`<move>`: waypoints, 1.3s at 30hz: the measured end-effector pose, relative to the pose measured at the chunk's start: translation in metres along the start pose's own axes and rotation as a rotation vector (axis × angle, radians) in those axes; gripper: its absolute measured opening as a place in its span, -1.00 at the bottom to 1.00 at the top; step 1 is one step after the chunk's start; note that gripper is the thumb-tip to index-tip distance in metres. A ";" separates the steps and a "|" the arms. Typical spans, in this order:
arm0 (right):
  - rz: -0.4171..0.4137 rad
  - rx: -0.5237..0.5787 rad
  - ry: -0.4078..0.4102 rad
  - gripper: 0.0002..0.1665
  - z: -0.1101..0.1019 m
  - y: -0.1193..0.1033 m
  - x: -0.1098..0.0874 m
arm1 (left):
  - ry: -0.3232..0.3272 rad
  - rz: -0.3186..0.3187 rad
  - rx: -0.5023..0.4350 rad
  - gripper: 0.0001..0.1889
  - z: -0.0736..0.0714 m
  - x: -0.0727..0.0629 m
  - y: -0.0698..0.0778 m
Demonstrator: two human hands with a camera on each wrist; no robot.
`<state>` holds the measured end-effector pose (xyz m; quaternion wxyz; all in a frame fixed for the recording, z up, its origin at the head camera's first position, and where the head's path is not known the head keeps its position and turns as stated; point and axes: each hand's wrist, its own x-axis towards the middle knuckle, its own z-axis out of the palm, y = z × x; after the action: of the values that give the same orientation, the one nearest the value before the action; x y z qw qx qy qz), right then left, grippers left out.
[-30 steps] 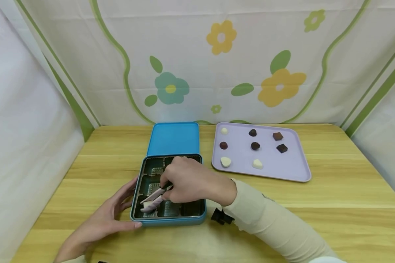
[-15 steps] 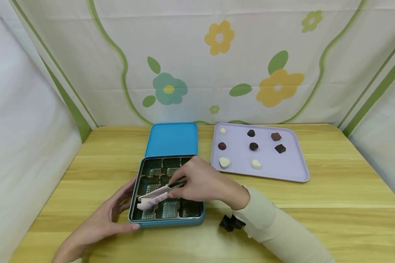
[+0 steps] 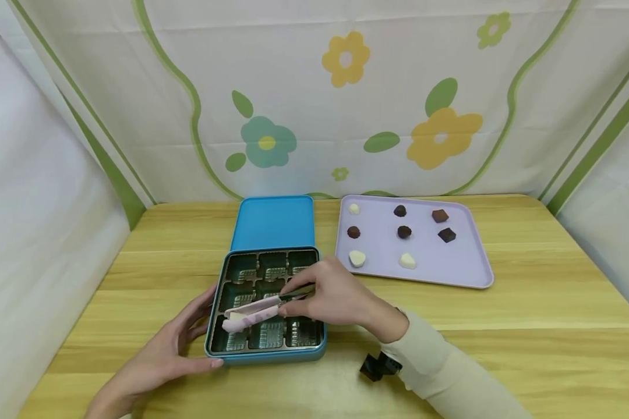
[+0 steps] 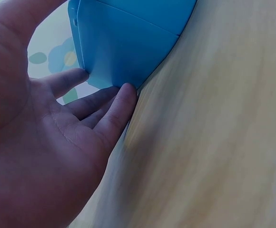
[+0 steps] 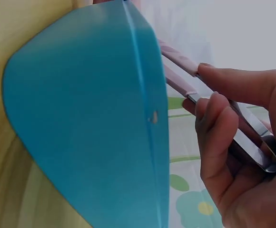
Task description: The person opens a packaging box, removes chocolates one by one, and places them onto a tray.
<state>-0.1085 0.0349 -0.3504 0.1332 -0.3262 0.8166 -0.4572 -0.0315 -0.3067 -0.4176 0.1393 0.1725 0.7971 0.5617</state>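
In the head view a blue tin (image 3: 272, 354) lies with its lid (image 3: 274, 221) laid back; a dark plastic insert (image 3: 269, 336) with several compartments fills it. My left hand (image 3: 162, 361) rests against its left side and front corner, thumb at the front. In the left wrist view the fairly straight fingers (image 4: 116, 111) touch the tin's wall. My right hand (image 3: 340, 294) holds tongs (image 3: 262, 308) with pale pink arms between thumb and fingers, over the insert. A cream-coloured chocolate (image 3: 236, 316) shows between the tong tips, above the front left compartment.
Behind and right of the tin, a lilac tray (image 3: 451, 265) carries several chocolates: white ones (image 3: 407, 261), dark ones (image 3: 404, 231) and brown square ones (image 3: 440, 216). A flowered cloth (image 3: 304, 87) hangs along the back edge of the wooden table (image 3: 529, 279).
My right hand has drawn back to the right and the tongs have risen out of the front left compartment, the cream chocolate still between their tips. The left hand stays at the tin.
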 end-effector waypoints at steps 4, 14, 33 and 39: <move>0.028 0.056 0.021 -0.79 -0.001 0.004 -0.003 | 0.012 -0.034 0.003 0.18 0.001 0.000 0.000; 0.050 0.177 0.078 -0.79 -0.007 0.008 -0.008 | 0.021 -0.059 -0.006 0.19 0.003 -0.001 0.001; 0.151 0.244 0.258 -0.77 -0.035 0.023 -0.037 | 0.011 -0.038 -0.014 0.19 0.002 0.000 0.002; 0.200 0.261 0.304 -0.73 -0.047 0.034 -0.050 | 0.010 -0.041 -0.015 0.19 0.002 0.000 0.003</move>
<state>-0.1088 0.1116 -0.3571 0.0943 -0.1508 0.7895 -0.5875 -0.0300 -0.3045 -0.4152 0.1480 0.1524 0.7968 0.5656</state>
